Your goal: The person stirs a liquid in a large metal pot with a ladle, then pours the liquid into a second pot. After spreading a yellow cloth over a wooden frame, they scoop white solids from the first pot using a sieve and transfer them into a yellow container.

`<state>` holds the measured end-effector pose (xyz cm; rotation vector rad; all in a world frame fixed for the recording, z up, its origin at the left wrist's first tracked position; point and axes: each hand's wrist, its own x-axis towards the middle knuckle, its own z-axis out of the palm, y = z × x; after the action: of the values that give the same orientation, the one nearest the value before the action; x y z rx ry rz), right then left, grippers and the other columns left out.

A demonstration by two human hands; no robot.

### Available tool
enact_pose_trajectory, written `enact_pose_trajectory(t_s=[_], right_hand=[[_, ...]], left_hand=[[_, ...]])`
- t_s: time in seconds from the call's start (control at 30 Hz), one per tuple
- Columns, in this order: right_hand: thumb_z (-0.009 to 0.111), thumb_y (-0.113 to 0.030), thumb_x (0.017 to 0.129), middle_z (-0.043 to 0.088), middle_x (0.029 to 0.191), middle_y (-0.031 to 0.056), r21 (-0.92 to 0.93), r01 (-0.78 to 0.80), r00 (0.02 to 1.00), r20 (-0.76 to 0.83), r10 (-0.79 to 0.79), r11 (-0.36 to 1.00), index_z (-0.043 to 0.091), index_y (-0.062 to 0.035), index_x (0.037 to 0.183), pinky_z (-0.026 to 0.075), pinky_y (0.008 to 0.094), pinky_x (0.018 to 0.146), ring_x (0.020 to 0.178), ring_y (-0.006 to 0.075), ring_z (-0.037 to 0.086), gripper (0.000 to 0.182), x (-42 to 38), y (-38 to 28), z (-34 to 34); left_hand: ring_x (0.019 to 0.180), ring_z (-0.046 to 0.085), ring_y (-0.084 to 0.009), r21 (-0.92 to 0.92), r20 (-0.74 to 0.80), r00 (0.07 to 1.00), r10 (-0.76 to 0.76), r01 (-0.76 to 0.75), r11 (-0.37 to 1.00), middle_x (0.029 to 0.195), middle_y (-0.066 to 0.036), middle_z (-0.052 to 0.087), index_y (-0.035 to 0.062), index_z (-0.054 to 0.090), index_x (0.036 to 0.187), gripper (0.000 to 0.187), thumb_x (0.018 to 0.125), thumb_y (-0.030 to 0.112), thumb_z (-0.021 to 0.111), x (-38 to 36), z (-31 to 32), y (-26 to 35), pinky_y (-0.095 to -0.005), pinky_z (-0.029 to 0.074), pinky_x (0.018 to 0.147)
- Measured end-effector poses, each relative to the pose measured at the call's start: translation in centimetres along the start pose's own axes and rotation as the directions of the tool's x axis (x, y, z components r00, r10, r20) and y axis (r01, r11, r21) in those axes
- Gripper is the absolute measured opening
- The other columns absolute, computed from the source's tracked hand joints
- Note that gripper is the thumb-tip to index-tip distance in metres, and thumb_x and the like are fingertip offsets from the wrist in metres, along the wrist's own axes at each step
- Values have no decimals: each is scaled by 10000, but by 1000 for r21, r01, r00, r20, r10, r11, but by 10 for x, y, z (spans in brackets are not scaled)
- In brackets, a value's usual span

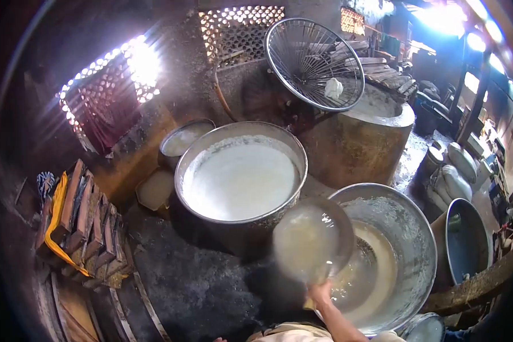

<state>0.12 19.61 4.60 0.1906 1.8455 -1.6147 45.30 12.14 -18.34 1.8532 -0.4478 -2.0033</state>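
My right hand [320, 293] is closed on the handle of a wide, round metal ladle [343, 236], which is smeared by motion. Pale, cloudy liquid shows inside it. The ladle is raised over the left rim of a large metal tub [419, 251], which holds some cloudy liquid low down, and hides part of that rim. Just left of the ladle stands a big round vat [299, 157] filled with white liquid. Only a sliver of my left hand [220, 340] appears at the bottom edge, its fingers hidden.
A wire basket [308, 54] with a white lump rests tilted over a round clay stove [347, 142]. Stacked wooden frames [91, 228] with a yellow cloth stand left. A smaller pot [191, 134] sits behind the vat. Sacks [456, 179] and a metal tub [467, 239] are right.
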Motion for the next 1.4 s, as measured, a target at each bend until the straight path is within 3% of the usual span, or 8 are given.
enact_pose_trajectory(t_s=[0.23, 0.33, 0.47, 0.9, 1.07, 1.2, 1.33, 1.4], right_hand=[[648, -219, 639, 573, 835, 221, -529, 137, 990, 96, -102, 838, 474, 20, 999, 460, 378, 707, 809, 300, 584, 466, 11, 65, 28], [648, -141, 661, 584, 627, 145, -314, 128, 985, 153, -83, 941, 544, 29, 841, 462, 356, 506, 532, 240, 590, 268, 20, 41, 3], [657, -126, 671, 556, 554, 75, -230, 291, 952, -32, -306, 929, 563, 3, 775, 434, 295, 430, 472, 143, 542, 190, 68, 33, -83], [608, -45, 665, 573, 753, 247, -719, -402, 839, -537, -88, 567, 381, 46, 1014, 456, 450, 654, 727, 407, 563, 426, 279, 151, -390], [650, -220, 649, 585, 834, 209, -899, -120, 957, -218, -191, 421, 410, -69, 1146, 431, 464, 694, 796, 367, 559, 572, 278, 348, -359], [626, -142, 685, 532, 655, 70, 182, -613, 785, 34, 618, 769, 532, -11, 922, 422, 324, 422, 478, 176, 504, 287, 237, 335, -286], [488, -213, 815, 575, 789, 116, 344, -710, 661, 627, 412, 615, 524, -36, 1032, 455, 349, 562, 697, 220, 554, 283, 228, 465, -253], [518, -96, 761, 524, 680, 90, 360, -721, 693, 347, 632, 592, 504, -20, 867, 430, 319, 475, 578, 188, 508, 130, 212, 337, -217]], left_hand=[[500, 414, -159, 37, 31, 999, -17, 16, 999, 603, 0, 428, 148, 483, 735, 122, 797, 249, 452, -9, 27, 46, -293, 369, 436], [507, 435, -128, -94, 611, 784, -104, 202, 975, 545, 37, 394, 183, 411, 585, 231, 786, 254, 499, 12, 40, 71, -291, 366, 416], [601, 525, -183, 353, -132, 978, 162, -106, 929, 679, -32, 523, 137, 493, 907, 140, 816, 241, 470, -34, 115, 89, -314, 432, 502], [999, 496, -244, 884, 257, 966, 9, -239, 401, 1170, -100, 461, 97, 352, 1222, 400, 879, 298, 390, -163, 174, 84, -285, 476, 571], [681, 549, -217, 205, -124, 920, -372, 390, 898, 830, -64, 560, 112, 439, 1045, 295, 856, 338, 426, -146, 143, 114, -282, 427, 427], [540, 484, -196, 507, -452, 889, -71, 321, 800, 684, -49, 514, 127, 483, 903, 139, 843, 247, 448, -177, 212, 100, -285, 421, 441], [588, 490, -205, 366, 146, 981, -128, 67, 928, 773, -87, 551, 91, 458, 1056, 244, 849, 219, 445, -174, 170, 98, -315, 447, 500], [609, 468, -187, 421, -210, 978, -21, 110, 900, 843, -63, 523, 130, 451, 1121, 276, 872, 246, 442, -172, 171, 89, -326, 450, 551]])
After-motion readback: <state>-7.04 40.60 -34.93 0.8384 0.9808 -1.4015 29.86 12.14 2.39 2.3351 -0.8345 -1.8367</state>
